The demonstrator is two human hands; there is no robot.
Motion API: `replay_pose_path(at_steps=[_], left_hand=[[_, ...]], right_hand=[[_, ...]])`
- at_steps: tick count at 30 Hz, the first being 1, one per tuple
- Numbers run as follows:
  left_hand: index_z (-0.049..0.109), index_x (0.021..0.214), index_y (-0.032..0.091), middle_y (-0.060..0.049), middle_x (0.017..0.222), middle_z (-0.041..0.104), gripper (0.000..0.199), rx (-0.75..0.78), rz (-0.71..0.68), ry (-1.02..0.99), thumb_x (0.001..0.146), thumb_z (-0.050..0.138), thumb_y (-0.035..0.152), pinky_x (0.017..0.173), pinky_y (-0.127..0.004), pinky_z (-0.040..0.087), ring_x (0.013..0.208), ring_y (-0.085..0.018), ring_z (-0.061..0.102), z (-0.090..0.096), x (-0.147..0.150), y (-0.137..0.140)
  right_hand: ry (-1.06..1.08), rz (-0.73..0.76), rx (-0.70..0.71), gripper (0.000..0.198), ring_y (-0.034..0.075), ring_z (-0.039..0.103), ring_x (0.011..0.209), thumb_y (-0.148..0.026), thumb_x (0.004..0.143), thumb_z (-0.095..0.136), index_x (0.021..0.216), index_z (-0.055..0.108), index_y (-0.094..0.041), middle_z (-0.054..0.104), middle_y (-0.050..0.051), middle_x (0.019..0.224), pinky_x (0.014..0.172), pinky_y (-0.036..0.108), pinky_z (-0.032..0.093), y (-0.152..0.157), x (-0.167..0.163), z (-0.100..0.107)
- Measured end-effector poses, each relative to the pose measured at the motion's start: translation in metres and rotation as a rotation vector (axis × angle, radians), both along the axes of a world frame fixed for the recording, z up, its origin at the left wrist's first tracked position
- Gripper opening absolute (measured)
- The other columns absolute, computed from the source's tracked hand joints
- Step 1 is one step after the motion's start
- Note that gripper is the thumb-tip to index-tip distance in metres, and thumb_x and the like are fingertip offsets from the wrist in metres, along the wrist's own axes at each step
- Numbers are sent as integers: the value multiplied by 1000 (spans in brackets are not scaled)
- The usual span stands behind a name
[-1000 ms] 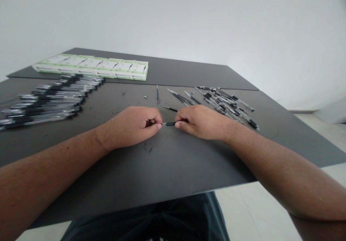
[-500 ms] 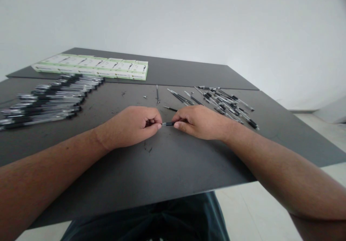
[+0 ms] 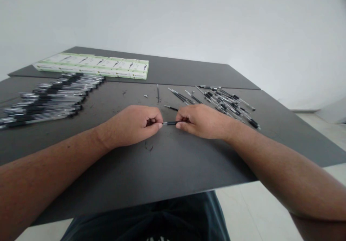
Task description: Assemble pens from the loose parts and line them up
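Between my two hands a pen with a black grip lies level, just above the table. My left hand pinches its clear end between thumb and forefinger. On the other side my right hand has thumb and fingers closed on the black end. Both ends of the pen are hidden in my fingers. A dark refill with a pale tip lies just behind the hands. Several more dark refills rest beyond my right hand, and a thin one lies apart to their left.
A pile of clear pens with black grips spreads over the right of the grey table. At the left many pens lie side by side. Behind them stands a row of white and green boxes. A small silvery piece lies mid-table.
My right hand has shifted slightly to the right along the pen, so more of the black grip shows between my hands. My left hand keeps its pinch.
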State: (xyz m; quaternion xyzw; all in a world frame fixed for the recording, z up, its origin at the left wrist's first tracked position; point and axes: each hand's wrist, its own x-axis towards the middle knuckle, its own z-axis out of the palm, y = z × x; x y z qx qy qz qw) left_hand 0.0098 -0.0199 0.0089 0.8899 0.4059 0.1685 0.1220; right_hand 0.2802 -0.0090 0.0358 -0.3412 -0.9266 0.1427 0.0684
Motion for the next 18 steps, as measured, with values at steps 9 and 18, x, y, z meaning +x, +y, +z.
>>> replay_pose_path(at_steps=[9, 18], left_hand=[[73, 92, 24, 1, 79, 75, 20, 3, 2, -5, 94, 58, 36, 69, -28, 44, 71, -17, 68, 0, 1, 0], [73, 93, 24, 0, 80, 77, 19, -2, 3, -6, 94, 58, 36, 68, -28, 44, 72, -17, 69, 0, 2, -1]], right_hand=[[24, -42, -24, 15, 18, 66, 81, -31, 100, 69, 106, 75, -19, 77, 4, 93, 73, 30, 42, 0, -1, 0], [37, -37, -37, 19, 19, 67, 84, -32, 101, 68, 112, 74, -19, 78, 6, 98, 76, 30, 43, 0, 0, -1]])
